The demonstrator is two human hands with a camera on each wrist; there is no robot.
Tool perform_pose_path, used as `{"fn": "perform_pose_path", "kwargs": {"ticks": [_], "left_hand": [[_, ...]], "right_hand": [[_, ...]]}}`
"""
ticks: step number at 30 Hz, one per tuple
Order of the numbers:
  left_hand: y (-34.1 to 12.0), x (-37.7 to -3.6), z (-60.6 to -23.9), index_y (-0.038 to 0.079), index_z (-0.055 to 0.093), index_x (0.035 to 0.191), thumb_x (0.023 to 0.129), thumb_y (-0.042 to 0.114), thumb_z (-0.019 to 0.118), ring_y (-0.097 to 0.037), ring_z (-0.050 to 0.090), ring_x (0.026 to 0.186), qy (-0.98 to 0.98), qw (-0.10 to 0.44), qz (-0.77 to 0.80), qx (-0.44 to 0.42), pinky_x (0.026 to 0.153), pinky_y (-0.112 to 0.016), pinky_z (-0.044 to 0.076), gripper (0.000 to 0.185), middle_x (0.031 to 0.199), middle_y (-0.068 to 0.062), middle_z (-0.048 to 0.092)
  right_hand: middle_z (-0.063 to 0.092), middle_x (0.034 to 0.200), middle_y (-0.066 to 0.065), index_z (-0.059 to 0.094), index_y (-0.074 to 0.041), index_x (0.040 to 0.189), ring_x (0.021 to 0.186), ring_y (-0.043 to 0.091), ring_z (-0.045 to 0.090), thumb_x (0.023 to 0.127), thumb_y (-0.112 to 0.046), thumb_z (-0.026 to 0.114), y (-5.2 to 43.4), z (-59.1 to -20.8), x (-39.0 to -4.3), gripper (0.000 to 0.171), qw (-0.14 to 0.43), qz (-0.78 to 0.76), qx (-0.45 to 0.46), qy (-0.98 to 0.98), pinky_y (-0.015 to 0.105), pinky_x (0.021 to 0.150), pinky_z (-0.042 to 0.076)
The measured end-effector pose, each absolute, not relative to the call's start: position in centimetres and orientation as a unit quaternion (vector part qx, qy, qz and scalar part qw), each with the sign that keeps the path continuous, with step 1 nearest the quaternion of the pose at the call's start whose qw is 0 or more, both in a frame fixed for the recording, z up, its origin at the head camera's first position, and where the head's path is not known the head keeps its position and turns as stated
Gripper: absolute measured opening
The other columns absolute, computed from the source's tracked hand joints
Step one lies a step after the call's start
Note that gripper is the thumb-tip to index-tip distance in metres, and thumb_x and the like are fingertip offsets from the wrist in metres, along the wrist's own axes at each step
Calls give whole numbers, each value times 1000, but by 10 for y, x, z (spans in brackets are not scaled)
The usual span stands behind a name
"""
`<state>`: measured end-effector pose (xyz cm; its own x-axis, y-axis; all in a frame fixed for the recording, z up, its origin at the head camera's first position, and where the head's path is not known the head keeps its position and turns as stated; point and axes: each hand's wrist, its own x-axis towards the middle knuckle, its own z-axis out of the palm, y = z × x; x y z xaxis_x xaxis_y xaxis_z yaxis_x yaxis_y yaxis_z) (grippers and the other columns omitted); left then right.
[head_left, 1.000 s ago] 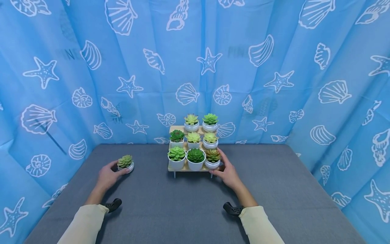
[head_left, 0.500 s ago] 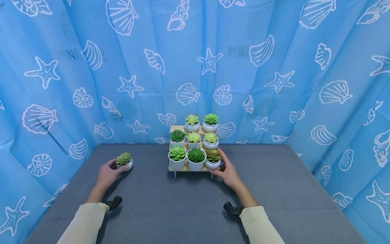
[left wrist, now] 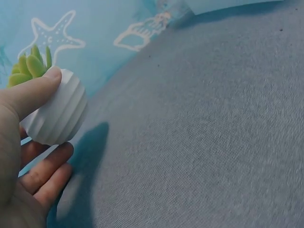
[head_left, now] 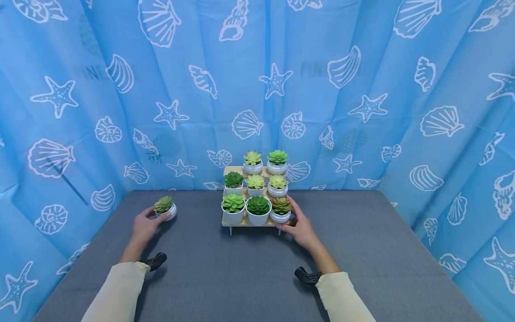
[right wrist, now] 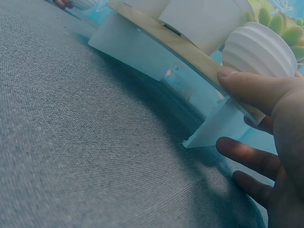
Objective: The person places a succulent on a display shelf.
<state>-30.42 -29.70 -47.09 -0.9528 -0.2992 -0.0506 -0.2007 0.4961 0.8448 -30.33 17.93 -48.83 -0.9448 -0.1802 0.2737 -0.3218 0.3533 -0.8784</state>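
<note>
Head view shows a person seated at a grey table (head_left: 249,273), both arms in cream sleeves reaching forward. The left hand (head_left: 142,227) curls round a small white ribbed pot (head_left: 169,212) holding a green succulent; the left wrist view shows the thumb (left wrist: 33,92) pressed on the pot's upper side and the fingers tucked beneath it, with a shadow on the cloth under it, so the pot appears raised slightly off the table rather than resting on it. It sits at the fingertips, beyond and just to the right of the palm, well apart from the other plants.

The right hand (head_left: 299,228) grips the front right corner of a stepped wooden stand (head_left: 245,222). In the right wrist view the thumb (right wrist: 256,88) lies on top of the board beside a ribbed white pot (right wrist: 259,47) and the fingers curl under it next to a pale leg, a hold that looks meant to steady the stand. The stand lies directly ahead of this hand, touching it.

Eight potted succulents fill the stand in three rising rows; the back left place (head_left: 231,170) stands bare. Blue curtain (head_left: 346,89) printed with white shells and starfish surrounds the table.
</note>
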Motion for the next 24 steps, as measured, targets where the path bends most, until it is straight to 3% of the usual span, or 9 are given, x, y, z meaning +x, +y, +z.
{"fn": "perform_pose_path", "kwargs": {"ticks": [5, 13, 24], "left_hand": [[-292, -306, -471, -5, 29, 149, 87, 49, 68, -44, 34, 133, -849, 61, -503, 151, 105, -56, 32, 91, 147, -30, 34], [-281, -311, -474, -5, 31, 148, 91, 34, 69, -40, 55, 118, -798, 80, -582, 134, 95, -42, 47, 79, 146, -29, 36], [-258, -317, -460, -2, 35, 148, 92, 35, 69, -36, 49, 124, -760, 98, -632, 115, 98, -41, 45, 75, 148, -25, 36]], "right_hand": [[49, 140, 20, 25, -26, 154, 103, 30, 58, 80, -7, 80, 179, -488, -303, 94, 66, 549, 157, -818, 40, 81, 48], [50, 138, 21, 25, -25, 154, 99, 30, 60, 80, -7, 80, 180, -488, -302, 94, 66, 552, 158, -816, 41, 81, 48], [50, 138, 19, 25, -26, 154, 104, 30, 58, 80, -9, 80, 180, -487, -302, 94, 66, 548, 156, -819, 41, 83, 47]]}}
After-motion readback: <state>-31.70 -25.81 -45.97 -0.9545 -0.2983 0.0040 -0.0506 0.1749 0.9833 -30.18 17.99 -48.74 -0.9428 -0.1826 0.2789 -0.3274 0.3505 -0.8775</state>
